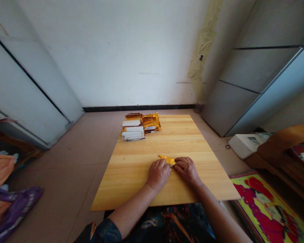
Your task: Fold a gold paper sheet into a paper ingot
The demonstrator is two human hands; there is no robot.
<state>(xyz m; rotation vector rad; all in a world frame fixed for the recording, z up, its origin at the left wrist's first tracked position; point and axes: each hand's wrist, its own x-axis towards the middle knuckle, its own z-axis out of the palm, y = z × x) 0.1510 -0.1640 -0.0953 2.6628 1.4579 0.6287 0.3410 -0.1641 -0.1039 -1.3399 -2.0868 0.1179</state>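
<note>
Gold foil sheet [167, 159], folded to a point, lies under the curled fingertips of the left hand [158, 174] and right hand [186, 170], touching both, though whether they pinch it cannot be told. Pale wooden board [131, 189] lies beneath the fingers; stacked white-and-gold paper packets [133, 131] sit well ahead of them.

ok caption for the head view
Left hand and right hand press gold foil paper on a wooden board, foil stacks beyond
</note>
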